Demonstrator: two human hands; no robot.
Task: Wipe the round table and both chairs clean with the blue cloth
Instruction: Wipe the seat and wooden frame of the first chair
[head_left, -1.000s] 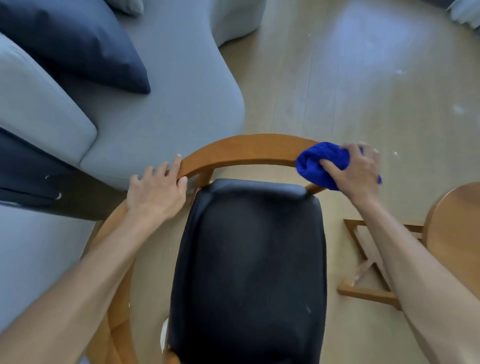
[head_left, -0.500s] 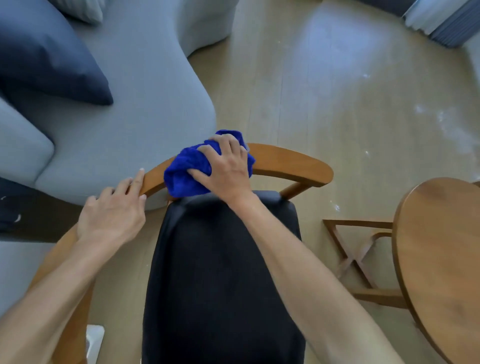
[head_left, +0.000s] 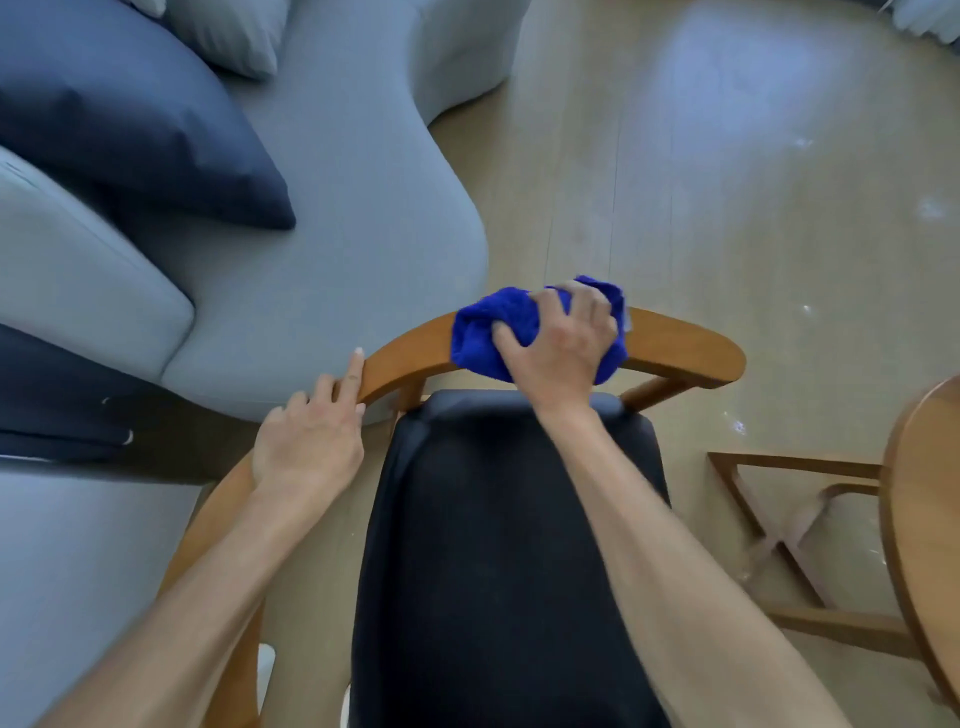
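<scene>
Our right hand (head_left: 558, 340) grips the bunched blue cloth (head_left: 480, 332) on the chair (head_left: 675, 343) backrest rail, now shifted rightward from half a second ago, near the rail's middle. Our left hand (head_left: 309, 441) stays on the rail's left end, fingers loosely extended; the round table (head_left: 930, 519) sits at right.

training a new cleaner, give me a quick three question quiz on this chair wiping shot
1. True or false: the right hand grips the bunched blue cloth on the curved wooden chair backrest.
2. What does the left hand rest on? A) grey sofa B) the backrest's left end C) black seat cushion
3. Fill in: the round wooden table shows at the picture's ____ edge.

Key: 1 true; 2 B; 3 right
</scene>
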